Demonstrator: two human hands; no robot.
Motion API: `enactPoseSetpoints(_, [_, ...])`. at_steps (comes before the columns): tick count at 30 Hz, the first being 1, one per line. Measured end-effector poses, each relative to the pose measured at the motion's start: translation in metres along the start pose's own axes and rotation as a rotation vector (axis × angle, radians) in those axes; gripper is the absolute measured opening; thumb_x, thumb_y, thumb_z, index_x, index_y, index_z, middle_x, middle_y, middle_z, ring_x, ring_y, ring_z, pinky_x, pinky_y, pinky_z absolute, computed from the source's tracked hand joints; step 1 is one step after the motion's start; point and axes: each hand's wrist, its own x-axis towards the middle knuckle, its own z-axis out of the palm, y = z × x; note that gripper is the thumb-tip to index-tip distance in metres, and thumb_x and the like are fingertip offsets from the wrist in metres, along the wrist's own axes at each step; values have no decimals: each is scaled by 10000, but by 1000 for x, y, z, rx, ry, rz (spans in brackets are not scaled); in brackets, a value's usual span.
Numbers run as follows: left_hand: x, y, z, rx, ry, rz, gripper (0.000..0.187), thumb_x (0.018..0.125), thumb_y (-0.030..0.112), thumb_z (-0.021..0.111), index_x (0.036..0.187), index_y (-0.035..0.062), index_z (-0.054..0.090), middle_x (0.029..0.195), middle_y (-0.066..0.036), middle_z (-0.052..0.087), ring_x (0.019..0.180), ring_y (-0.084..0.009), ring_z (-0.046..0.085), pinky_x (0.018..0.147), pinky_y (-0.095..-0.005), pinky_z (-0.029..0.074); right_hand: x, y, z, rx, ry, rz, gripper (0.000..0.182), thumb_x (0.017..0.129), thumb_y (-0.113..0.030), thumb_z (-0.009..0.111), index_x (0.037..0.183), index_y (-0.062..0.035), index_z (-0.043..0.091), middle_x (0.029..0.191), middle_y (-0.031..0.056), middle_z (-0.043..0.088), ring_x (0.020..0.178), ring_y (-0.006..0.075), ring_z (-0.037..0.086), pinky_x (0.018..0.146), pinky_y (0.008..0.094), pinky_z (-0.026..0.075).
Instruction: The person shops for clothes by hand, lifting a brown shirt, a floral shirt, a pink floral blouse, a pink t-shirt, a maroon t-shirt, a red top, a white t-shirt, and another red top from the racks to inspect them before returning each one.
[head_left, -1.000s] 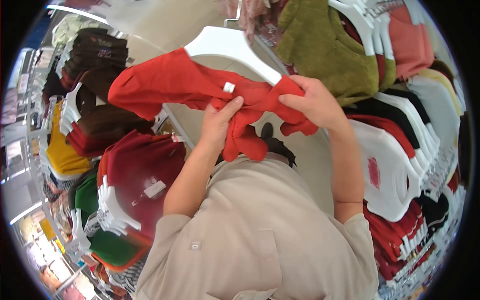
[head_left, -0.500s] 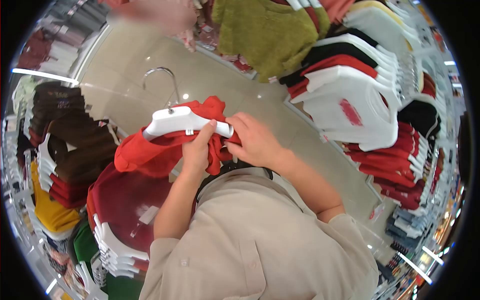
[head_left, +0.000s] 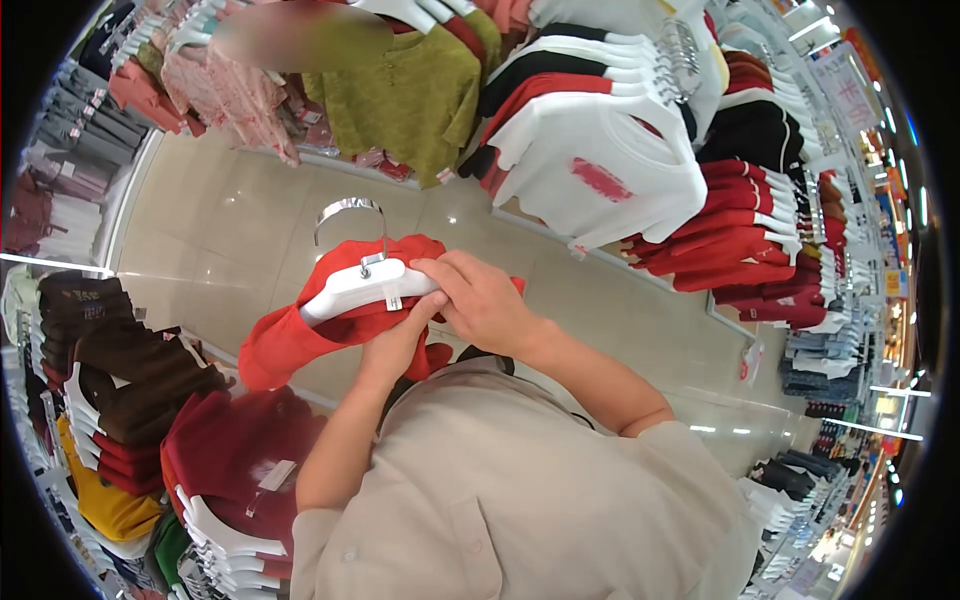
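A white hanger (head_left: 345, 292) with a metal hook carries a red shirt (head_left: 275, 345) in front of my body. The shirt's neck and a small white tag lie along the hanger bar. My left hand (head_left: 395, 345) is closed on the shirt just below the hanger's right end, its thumb against the bar. From the right, my right hand (head_left: 485, 300) is closed over the shirt at that same end, fingertips on the hanger. Red cloth bunches around both hands, so what lies under the fingers is partly hidden.
At the lower left hang maroon tops (head_left: 240, 440) and brown tops (head_left: 140, 370). Across the tiled floor (head_left: 210, 210), racks hold an olive top (head_left: 400, 100), a white shirt (head_left: 590, 170) and red tops (head_left: 720, 225). More racks run along the right.
The view has swung, so the racks sit further left. My right hand has shifted inward over the hanger's end, and red cloth now covers more of the shoulder there.
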Motion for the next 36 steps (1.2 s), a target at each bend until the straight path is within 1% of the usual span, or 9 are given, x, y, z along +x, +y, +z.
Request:
enactPoseSetpoints(7, [-1,-53,58,169,-131,33,256,904,184,708,1089,12,667,852,-49,678,820,-156,624,763,-324,506,-37,53,-108,-162,73,83,368,857,-134,682,1198,-49,573,969,146,590,840,353,602,698,422,501])
enactPoseSetpoints(10, [0,-94,82,414,-227,-179,363,878,230,727,1142,-10,657,976,-122,698,897,-206,648,812,-351,511,-70,89,-165,-192,-10,166,368,858,-132,682,1199,-43,574,970,150,596,827,362,601,695,421,497])
enactPoseSetpoints(13, [3,-168,96,655,-136,-168,450,860,231,739,1193,-51,629,1088,-168,687,999,-223,646,889,-334,496,-101,128,-220,-231,23,160,362,852,-133,689,1192,-62,586,969,121,600,817,335,610,663,412,501])
enactPoseSetpoints(16, [9,-171,126,624,-97,-374,505,854,229,738,1251,-52,601,1105,-174,684,1034,-244,649,910,-351,494,-125,162,-266,-253,29,147,364,847,-130,695,1192,-72,593,963,108,604,807,317,619,658,406,508])
enactPoseSetpoints(19, [32,-143,156,511,-67,6,429,881,207,693,1233,-22,605,1153,-178,669,1027,-227,643,892,-350,500,-143,179,-301,-249,-4,154,344,845,-126,697,1172,-61,609,954,114,612,811,321,624,661,407,510])
enactPoseSetpoints(20, [49,-133,163,472,-59,143,404,890,200,678,1227,-13,606,1169,-180,665,1025,-221,641,886,-350,502,-149,182,-310,-248,-12,146,335,846,-126,697,1163,-56,615,948,117,614,813,323,625,660,408,511])
enactPoseSetpoints(25, [104,-104,192,484,-16,-145,254,929,149,619,1119,-19,641,939,-68,691,858,-151,643,782,-296,503,-155,187,-336,-273,81,170,305,858,-124,689,1143,-31,627,933,132,614,816,338,622,663,412,509])
enactPoseSetpoints(28, [97,-121,224,188,-30,-49,235,935,158,618,1071,-31,650,841,-44,668,815,-130,638,745,-277,502,-136,195,-352,-330,146,178,318,880,-148,672,1168,-23,614,948,143,614,813,348,623,672,417,510])
enactPoseSetpoints(36, [17,-213,206,360,2,-335,254,957,193,612,1054,-37,660,872,-57,678,800,-149,664,699,-285,521,-76,248,-340,-515,174,211,325,916,-220,634,1182,-35,608,948,150,612,868,358,642,708,441,526])
